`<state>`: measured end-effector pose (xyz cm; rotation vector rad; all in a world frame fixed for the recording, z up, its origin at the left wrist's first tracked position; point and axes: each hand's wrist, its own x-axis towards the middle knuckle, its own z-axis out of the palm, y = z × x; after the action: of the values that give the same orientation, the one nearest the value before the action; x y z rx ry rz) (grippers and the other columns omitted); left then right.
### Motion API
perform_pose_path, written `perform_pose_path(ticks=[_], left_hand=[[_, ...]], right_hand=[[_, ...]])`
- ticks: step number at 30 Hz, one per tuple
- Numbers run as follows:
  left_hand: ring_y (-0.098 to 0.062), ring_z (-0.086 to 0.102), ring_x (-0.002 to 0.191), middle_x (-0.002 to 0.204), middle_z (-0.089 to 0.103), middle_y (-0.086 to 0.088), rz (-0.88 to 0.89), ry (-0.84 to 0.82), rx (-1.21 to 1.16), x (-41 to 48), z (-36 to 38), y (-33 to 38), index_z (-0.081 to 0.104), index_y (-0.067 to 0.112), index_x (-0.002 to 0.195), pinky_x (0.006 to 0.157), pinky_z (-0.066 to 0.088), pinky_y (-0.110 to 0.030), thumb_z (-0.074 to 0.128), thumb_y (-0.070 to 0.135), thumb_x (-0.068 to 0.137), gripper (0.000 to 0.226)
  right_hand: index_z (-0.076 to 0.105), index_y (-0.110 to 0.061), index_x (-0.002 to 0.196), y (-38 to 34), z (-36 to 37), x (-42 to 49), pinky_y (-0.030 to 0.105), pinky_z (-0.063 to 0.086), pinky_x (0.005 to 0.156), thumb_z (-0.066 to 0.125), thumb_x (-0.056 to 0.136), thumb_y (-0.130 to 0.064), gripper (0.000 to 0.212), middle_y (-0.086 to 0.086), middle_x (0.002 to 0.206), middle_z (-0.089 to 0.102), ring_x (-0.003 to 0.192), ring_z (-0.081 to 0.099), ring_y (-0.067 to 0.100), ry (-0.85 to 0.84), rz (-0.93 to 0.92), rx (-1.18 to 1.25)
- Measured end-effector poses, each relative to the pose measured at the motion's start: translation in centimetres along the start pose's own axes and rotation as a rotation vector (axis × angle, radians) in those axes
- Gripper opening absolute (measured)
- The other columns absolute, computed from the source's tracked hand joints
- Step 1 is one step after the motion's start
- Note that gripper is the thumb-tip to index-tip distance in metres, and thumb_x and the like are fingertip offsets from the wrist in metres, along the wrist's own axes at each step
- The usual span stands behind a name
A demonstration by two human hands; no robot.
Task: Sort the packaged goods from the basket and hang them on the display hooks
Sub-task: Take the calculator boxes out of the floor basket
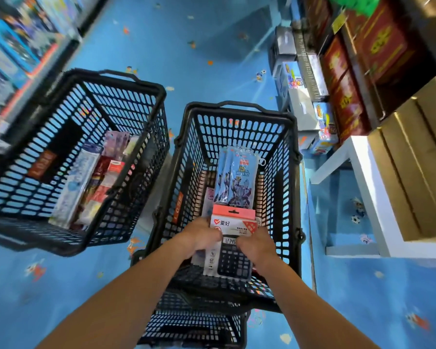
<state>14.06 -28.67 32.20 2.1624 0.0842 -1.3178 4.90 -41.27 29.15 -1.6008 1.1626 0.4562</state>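
A black mesh basket stands on the blue floor right below me. Inside it, a packaged calculator with a pink and white card sits at the near end. My left hand grips the pack's left edge and my right hand grips its right edge. Behind the calculator lie blue character card packs, stacked and leaning toward the far wall. Other goods under them are mostly hidden.
A second black basket to the left holds several upright packages. Another basket sits under the near one. Shelves with boxed goods line the right, a white shelf edge juts out, and blurred shelves stand left.
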Motion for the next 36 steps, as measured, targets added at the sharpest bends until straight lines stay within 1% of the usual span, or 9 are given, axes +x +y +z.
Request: perform_pose_path(ticks=[3, 7, 11, 19, 22, 28, 31, 33, 36], left_hand=[[-0.023, 0.053, 0.115, 0.137, 0.056, -0.011, 0.027, 0.018, 0.056, -2.0, -2.2, 1.0, 0.048, 0.001, 0.141, 0.097, 0.044, -0.03, 0.065, 0.02, 0.096, 0.052], [-0.019, 0.05, 0.069, 0.086, 0.061, -0.013, 0.086, -0.004, 0.124, -6.1, -7.3, 3.7, 0.061, 0.002, 0.093, 0.058, 0.043, -0.03, 0.062, 0.018, 0.095, 0.016], [-0.014, 0.066, 0.057, 0.066, 0.061, -0.006, 0.209, 0.068, 0.073, -10.1, -13.9, 6.2, 0.064, 0.003, 0.084, 0.043, 0.04, -0.019, 0.06, 0.003, 0.095, 0.012], [-0.019, 0.033, 0.056, 0.059, 0.032, -0.004, 0.263, 0.42, -0.031, -11.4, -27.8, 1.9, 0.037, 0.017, 0.06, 0.061, 0.029, -0.029, 0.054, 0.007, 0.086, 0.033], [-0.012, 0.032, 0.045, 0.042, 0.033, 0.004, 0.195, 0.438, -0.04, -9.2, -32.0, -1.8, 0.034, 0.016, 0.06, 0.04, 0.027, -0.019, 0.05, 0.001, 0.099, 0.045], [-0.023, 0.037, 0.065, 0.073, 0.039, -0.008, 0.074, 0.332, 0.033, -1.3, -37.7, -10.0, 0.044, 0.003, 0.073, 0.056, 0.032, -0.031, 0.065, 0.008, 0.082, 0.023], [-0.015, 0.047, 0.069, 0.084, 0.05, -0.007, 0.057, 0.234, 0.118, 3.5, -38.6, -13.1, 0.05, -0.006, 0.105, 0.049, 0.038, -0.018, 0.068, 0.008, 0.092, 0.026], [-0.025, 0.058, 0.097, 0.116, 0.056, -0.015, 0.075, 0.191, 0.152, 6.0, -38.7, -14.8, 0.048, -0.003, 0.127, 0.069, 0.043, -0.025, 0.064, 0.008, 0.093, 0.039], [-0.033, 0.063, 0.107, 0.116, 0.059, -0.021, 0.087, 0.141, 0.215, 9.0, -38.6, -17.0, 0.047, 0.011, 0.098, 0.072, 0.046, -0.035, 0.064, 0.005, 0.086, 0.022]], right_hand=[[0.056, -0.014, 0.09, -2.3, -0.5, -1.9, 0.025, 0.044, 0.067, 0.061, 0.089, -0.009, 0.008, -0.003, 0.079, 0.058, 0.075, 0.058, 0.015, 0.045, -0.088, -0.128], [0.059, -0.012, 0.075, -7.7, -0.1, -5.2, 0.028, 0.038, 0.054, 0.061, 0.082, -0.022, 0.012, 0.005, 0.067, 0.057, 0.06, 0.052, 0.023, 0.046, -0.219, -0.218], [0.06, -0.008, 0.064, -14.7, 1.1, -8.7, 0.037, 0.044, 0.058, 0.059, 0.085, -0.018, 0.024, 0.017, 0.066, 0.061, 0.059, 0.051, 0.022, 0.05, -0.415, -0.177], [0.056, -0.009, 0.075, -24.7, 10.7, -11.7, 0.039, 0.049, 0.068, 0.062, 0.084, -0.023, 0.017, 0.01, 0.078, 0.064, 0.073, 0.06, 0.027, -0.093, -0.602, -0.028], [0.06, -0.008, 0.083, -26.7, 16.7, -11.1, 0.04, 0.051, 0.067, 0.063, 0.087, -0.018, 0.011, 0.016, 0.079, 0.06, 0.074, 0.06, 0.031, -0.181, -0.52, 0.046], [0.05, -0.018, 0.077, -27.8, 29.0, -7.6, 0.041, 0.028, 0.065, 0.061, 0.074, -0.021, 0.012, 0.01, 0.078, 0.041, 0.073, 0.039, 0.025, -0.271, -0.306, 0.105], [0.045, -0.017, 0.076, -27.8, 33.3, -4.9, 0.038, 0.023, 0.063, 0.061, 0.084, -0.012, 0.018, 0.009, 0.077, 0.038, 0.069, 0.035, 0.021, -0.219, -0.214, 0.088], [0.04, -0.017, 0.069, -27.6, 35.3, -3.1, 0.035, 0.022, 0.06, 0.058, 0.087, -0.01, 0.027, 0.005, 0.07, 0.036, 0.064, 0.034, 0.019, -0.18, -0.141, 0.089], [0.036, -0.015, 0.069, -27.4, 38.0, -0.8, 0.034, 0.019, 0.055, 0.056, 0.09, -0.009, 0.03, 0.002, 0.067, 0.031, 0.059, 0.031, 0.018, -0.143, -0.042, 0.107]])
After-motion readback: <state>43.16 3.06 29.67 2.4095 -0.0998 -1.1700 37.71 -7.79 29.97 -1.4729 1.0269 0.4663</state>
